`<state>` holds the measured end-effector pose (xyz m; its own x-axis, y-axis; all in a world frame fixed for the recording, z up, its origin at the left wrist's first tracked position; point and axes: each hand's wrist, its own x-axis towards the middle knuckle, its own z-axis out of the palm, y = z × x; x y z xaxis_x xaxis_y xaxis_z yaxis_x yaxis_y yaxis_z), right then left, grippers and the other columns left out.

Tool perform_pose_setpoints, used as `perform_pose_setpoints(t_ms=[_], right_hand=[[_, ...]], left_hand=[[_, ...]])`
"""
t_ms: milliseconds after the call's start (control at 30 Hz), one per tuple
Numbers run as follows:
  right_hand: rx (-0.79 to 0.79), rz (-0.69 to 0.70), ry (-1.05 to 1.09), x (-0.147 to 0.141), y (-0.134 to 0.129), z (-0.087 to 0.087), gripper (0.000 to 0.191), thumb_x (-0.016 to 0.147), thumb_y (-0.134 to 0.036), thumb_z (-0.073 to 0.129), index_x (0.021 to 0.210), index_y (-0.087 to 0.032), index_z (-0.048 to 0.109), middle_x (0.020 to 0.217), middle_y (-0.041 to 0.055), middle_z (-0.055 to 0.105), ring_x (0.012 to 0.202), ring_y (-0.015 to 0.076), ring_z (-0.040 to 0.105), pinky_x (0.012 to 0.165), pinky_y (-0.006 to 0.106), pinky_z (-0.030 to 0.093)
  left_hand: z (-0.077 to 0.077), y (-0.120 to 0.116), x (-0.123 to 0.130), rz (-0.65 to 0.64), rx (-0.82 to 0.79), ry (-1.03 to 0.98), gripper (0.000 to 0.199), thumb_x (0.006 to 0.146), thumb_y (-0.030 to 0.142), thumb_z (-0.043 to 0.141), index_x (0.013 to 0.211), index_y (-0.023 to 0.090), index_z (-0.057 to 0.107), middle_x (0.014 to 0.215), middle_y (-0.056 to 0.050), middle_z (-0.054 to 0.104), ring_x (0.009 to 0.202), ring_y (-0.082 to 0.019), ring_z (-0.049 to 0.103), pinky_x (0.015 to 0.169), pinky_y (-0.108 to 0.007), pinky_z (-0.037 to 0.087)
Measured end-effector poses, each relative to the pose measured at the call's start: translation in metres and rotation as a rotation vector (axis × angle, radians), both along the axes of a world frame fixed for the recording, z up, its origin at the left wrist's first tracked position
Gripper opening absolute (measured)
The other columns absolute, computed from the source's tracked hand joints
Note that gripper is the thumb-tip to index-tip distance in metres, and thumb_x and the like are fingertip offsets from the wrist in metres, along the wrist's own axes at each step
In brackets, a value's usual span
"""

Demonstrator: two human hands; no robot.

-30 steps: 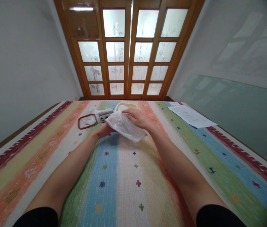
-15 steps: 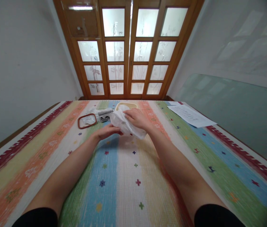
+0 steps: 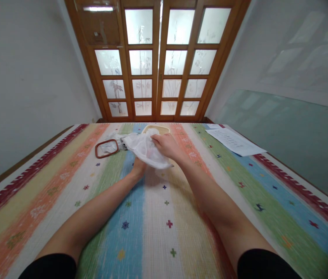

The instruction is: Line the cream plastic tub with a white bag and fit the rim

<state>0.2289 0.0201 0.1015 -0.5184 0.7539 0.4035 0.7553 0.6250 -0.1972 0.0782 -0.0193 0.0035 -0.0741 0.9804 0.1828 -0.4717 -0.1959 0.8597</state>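
A thin, see-through white cloth [image 3: 142, 149] hangs spread out over the table, held up at its far right side. My right hand [image 3: 166, 145] is closed on that edge, thumb and fingers pinched together. My left hand [image 3: 138, 168] reaches beneath the cloth, its fingers covered, so their pose does not show. Behind the cloth, a cream-coloured tray [image 3: 164, 128] is partly hidden. To the left lies a brown frame with rounded corners [image 3: 96, 152], beside a crumpled clear plastic bag [image 3: 116, 138].
A striped, patterned tablecloth [image 3: 158, 217] covers the table. Printed paper sheets [image 3: 233, 142] lie at the far right. A pale green glass panel [image 3: 292, 135] leans along the right wall. Wooden doors with glass panes [image 3: 156, 73] stand beyond the far edge.
My left hand has moved right and slipped under the cloth. The cloth has spread leftward and covers the grey bundle that showed before. My right hand stays nearly in place.
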Motion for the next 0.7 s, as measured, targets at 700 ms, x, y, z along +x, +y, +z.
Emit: perform_pose_setpoints(t_ms=[700], right_hand=[[-0.333, 0.388, 0.62, 0.043, 0.04, -0.004, 0.015, 0.08, -0.014, 0.042, 0.082, -0.021, 0.056, 0.122, 0.01, 0.074, 0.12, 0.0237, 0.065, 0.103, 0.043, 0.048]], left_hand=[[-0.018, -0.027, 0.022, -0.397, -0.207, -0.185, 0.032, 0.067, 0.018, 0.078, 0.098, 0.02, 0.073, 0.113, -0.01, 0.076, 0.114, -0.03, 0.066, 0.107, -0.053, 0.049]])
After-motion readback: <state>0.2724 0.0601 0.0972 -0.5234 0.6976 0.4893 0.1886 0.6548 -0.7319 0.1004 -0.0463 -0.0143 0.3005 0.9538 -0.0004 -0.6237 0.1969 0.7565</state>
